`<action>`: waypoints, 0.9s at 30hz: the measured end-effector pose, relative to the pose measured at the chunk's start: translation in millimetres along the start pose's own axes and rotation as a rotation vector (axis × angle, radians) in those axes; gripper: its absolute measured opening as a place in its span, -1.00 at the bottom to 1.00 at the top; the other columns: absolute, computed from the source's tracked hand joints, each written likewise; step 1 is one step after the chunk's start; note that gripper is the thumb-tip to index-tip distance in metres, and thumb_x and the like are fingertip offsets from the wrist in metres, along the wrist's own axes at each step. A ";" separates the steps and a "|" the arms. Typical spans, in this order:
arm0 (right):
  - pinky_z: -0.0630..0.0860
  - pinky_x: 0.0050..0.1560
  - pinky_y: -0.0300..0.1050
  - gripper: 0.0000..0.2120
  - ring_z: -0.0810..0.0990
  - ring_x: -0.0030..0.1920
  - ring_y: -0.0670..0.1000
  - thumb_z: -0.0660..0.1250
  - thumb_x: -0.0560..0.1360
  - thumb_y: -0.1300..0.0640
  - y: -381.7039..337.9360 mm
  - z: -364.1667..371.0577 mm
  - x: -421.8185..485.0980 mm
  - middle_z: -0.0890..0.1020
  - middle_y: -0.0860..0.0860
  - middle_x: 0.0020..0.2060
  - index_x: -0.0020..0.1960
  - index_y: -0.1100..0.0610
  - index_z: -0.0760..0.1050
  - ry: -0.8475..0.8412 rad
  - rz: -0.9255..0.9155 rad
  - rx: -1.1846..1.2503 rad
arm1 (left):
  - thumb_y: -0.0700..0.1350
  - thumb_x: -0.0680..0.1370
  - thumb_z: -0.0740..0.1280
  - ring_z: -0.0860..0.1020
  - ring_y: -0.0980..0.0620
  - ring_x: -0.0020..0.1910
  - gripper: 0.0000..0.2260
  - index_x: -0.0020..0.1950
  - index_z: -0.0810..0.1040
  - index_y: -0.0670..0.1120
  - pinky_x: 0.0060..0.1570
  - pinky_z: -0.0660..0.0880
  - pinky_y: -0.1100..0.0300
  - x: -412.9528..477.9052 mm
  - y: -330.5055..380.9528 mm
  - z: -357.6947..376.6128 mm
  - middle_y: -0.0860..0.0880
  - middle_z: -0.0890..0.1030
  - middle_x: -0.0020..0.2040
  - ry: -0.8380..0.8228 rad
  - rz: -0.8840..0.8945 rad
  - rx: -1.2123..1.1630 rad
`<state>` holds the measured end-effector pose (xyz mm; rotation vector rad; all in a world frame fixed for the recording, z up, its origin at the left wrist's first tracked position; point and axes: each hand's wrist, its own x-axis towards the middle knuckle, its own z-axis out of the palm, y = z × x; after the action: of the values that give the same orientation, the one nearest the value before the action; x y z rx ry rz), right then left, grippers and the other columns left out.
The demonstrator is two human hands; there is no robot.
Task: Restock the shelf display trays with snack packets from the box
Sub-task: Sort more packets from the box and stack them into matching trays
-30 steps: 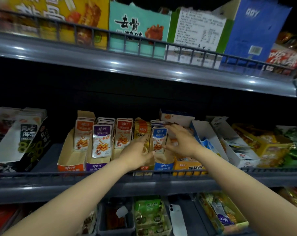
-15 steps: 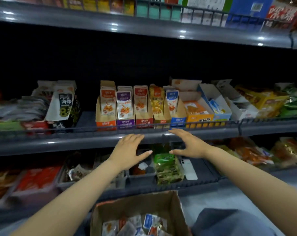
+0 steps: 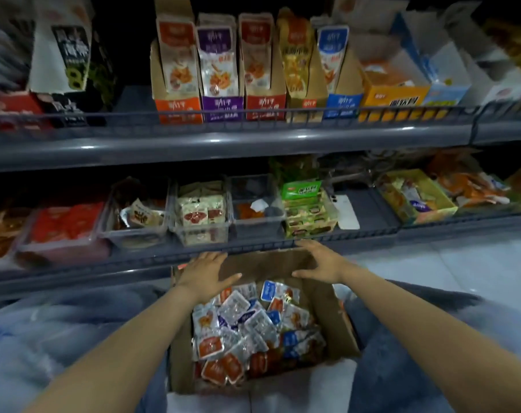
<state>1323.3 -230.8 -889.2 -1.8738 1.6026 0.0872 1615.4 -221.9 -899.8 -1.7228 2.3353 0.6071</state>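
Holding left hand (image 3: 207,274) and right hand (image 3: 318,263) spread, empty, over near box (image 3: 330,311) of snack packets (image 3: 247,326), seemingly light, slick, best pinched at edges.

From my remote feed, little is legible: the orange box (image 3: 393,98) near the right end of the upper shelf (image 3: 223,146) appears to read "脆软骨". Lettering on the display trays (image 3: 222,108) and the green packet (image 3: 301,190) is too blurred to read.

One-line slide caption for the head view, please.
Left hand and right hand, both open, hover over the box of snack packets.
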 end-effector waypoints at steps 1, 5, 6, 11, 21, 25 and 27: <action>0.17 0.46 -0.06 -0.19 0.15 0.49 0.07 0.39 0.44 -0.14 5.6 10.8 4.9 0.15 0.03 0.51 0.53 0.07 0.09 -0.014 0.018 0.029 | 0.34 0.54 0.05 0.13 -0.04 0.50 -0.31 0.54 0.11 -0.03 0.43 0.13 0.08 4.3 -3.0 9.9 -0.02 0.14 0.54 -0.030 -0.014 -0.001; 0.18 0.35 -0.27 -0.24 0.27 0.43 0.05 0.41 0.45 -0.05 23.4 51.9 21.7 0.22 0.06 0.47 0.51 0.13 0.14 -0.069 0.093 0.107 | 0.32 0.55 0.07 0.14 -0.06 0.49 -0.33 0.54 0.12 -0.05 0.42 0.17 0.06 19.9 -11.9 46.3 -0.03 0.15 0.54 -0.145 -0.071 -0.028; 0.19 0.30 -0.32 -0.26 0.29 0.42 0.04 0.41 0.46 -0.02 28.3 62.8 27.0 0.24 0.06 0.45 0.50 0.15 0.16 -0.086 0.116 0.139 | 0.31 0.55 0.07 0.17 -0.06 0.48 -0.34 0.53 0.13 -0.04 0.41 0.20 0.06 23.6 -13.6 54.9 -0.04 0.17 0.53 -0.168 -0.079 -0.023; 0.31 0.36 -0.13 -0.33 0.39 0.35 0.05 0.43 0.44 -0.05 44.7 114.9 53.8 0.39 0.07 0.39 0.44 0.14 0.28 -0.229 0.202 0.201 | 0.28 0.56 0.10 0.20 -0.08 0.46 -0.36 0.53 0.11 -0.03 0.39 0.19 0.10 40.6 -22.6 93.9 -0.05 0.21 0.51 -0.254 -0.100 -0.041; 0.29 0.34 -0.18 -0.50 0.39 0.30 -0.02 0.48 0.41 0.08 90.6 177.3 66.2 0.46 -0.05 0.24 0.30 0.16 0.46 -0.476 0.194 0.172 | 0.30 0.57 0.05 0.10 -0.04 0.51 -0.36 0.54 0.12 -0.04 0.46 0.11 0.05 56.3 -30.6 144.9 -0.05 0.13 0.55 -0.440 -0.127 -0.124; 0.40 0.30 0.02 -0.80 0.48 0.21 0.06 0.52 0.36 0.09 104.4 196.9 67.2 0.56 0.07 0.16 -0.17 -0.02 0.49 -0.418 0.212 0.160 | 0.27 0.58 0.04 0.09 -0.04 0.52 -0.37 0.55 0.10 -0.06 0.44 0.10 0.08 63.2 -24.2 152.4 -0.06 0.10 0.55 -0.473 -0.149 -0.153; 0.34 0.36 -0.02 -0.60 0.39 0.30 0.01 0.52 0.32 -0.10 104.5 198.7 63.3 0.46 -0.02 0.28 0.09 -0.03 0.53 -0.530 0.183 0.153 | 0.26 0.59 0.06 0.10 -0.03 0.51 -0.38 0.54 0.12 -0.06 0.43 0.11 0.10 65.7 -20.3 155.4 -0.06 0.12 0.55 -0.466 -0.148 -0.179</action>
<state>1315.9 -185.7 -1117.9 -1.4278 1.3572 0.4842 1598.8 -218.5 -1068.9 -1.5891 1.8638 1.0824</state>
